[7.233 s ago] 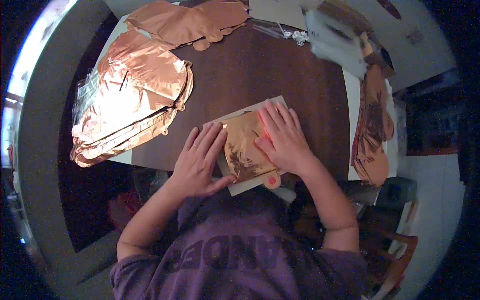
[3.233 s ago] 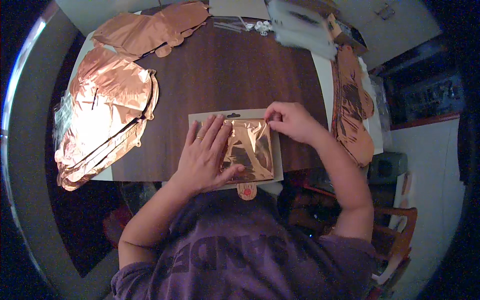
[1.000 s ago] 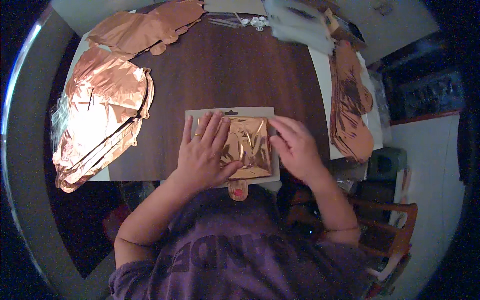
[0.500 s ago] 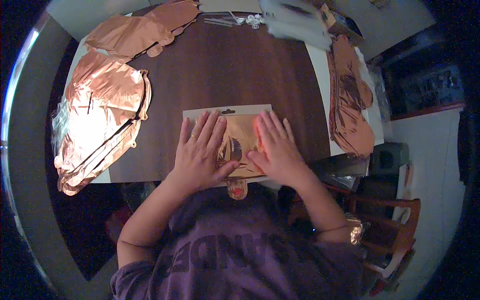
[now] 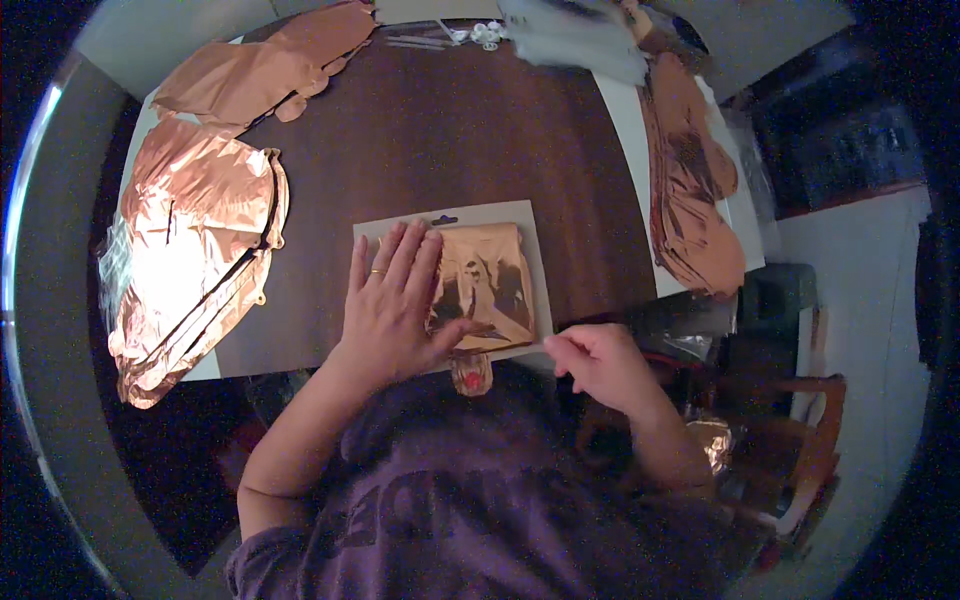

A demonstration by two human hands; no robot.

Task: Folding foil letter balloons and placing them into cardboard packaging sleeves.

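Note:
Before me at the table's near edge lies a white backing card (image 5: 541, 290) with a hanging hole at its top. A folded copper foil balloon (image 5: 490, 250) rests flat on it. My left hand (image 5: 395, 295), with a ring on one finger, is spread flat over the left part of the foil. A foil tab (image 5: 472, 376) with a red spot sticks out below the card. By the card's lower right corner is my right hand (image 5: 605, 368), fingers curled together; whether anything is between them is hidden.
Shiny copper foil balloons (image 5: 205, 220) lie along the table's left side, more foil (image 5: 270, 70) at the far left. Another foil pile (image 5: 690, 180) sits on the right. At the back are clear plastic bags (image 5: 575, 40), white straws (image 5: 415, 42) and small white pieces (image 5: 487, 35).
My right hand has lifted off the foil and moved right and toward me, its fingers curling in. My left hand stays flat on the foil.

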